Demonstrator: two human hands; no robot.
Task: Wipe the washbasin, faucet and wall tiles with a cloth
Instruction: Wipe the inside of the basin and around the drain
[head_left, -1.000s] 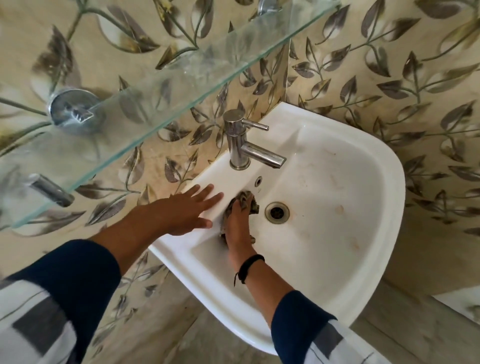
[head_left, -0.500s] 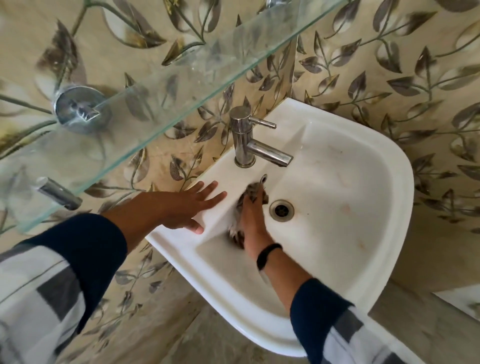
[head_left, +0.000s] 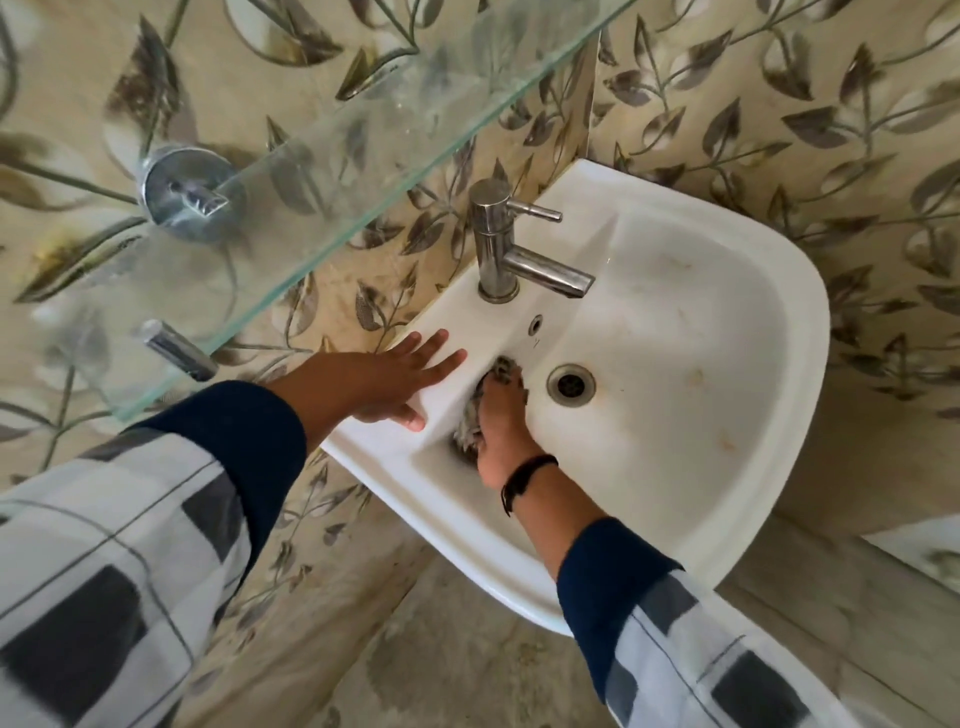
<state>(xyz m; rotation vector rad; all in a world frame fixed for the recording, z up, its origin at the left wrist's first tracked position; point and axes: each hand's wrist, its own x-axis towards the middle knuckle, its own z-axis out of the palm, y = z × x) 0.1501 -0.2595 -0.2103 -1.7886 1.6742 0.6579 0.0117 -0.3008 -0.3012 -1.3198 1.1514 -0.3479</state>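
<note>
We look down first on the wall tiles (head_left: 779, 104), beige with a grey leaf pattern, which fill both walls of the corner, and on the glass shelf (head_left: 311, 171) that runs slantwise across the upper left, held by a round chrome bracket (head_left: 187, 192). Below it we find the white washbasin (head_left: 800, 364) fixed into the corner, its bowl marked with faint brownish stains on the right side. Our two arms reach in from the bottom in dark blue cuffs and grey-and-white checked sleeves (head_left: 130, 571). The chrome faucet (head_left: 493, 244) stands upright on the basin's back ledge, its spout pointing out over the bowl. Our left hand (head_left: 395, 379) lies flat on that ledge below the faucet, fingers straight and spread, holding nothing, the thumb at the ledge's inner edge. Our right hand (head_left: 506, 421) is inside the bowl, fingers curved over the bunched cloth (head_left: 470, 426) and pressing it against the bowl's left wall, just beside the drain (head_left: 570, 383). A black wristband (head_left: 524, 473) circles the right wrist, and the small overflow hole (head_left: 535, 325) sits between faucet and drain
</note>
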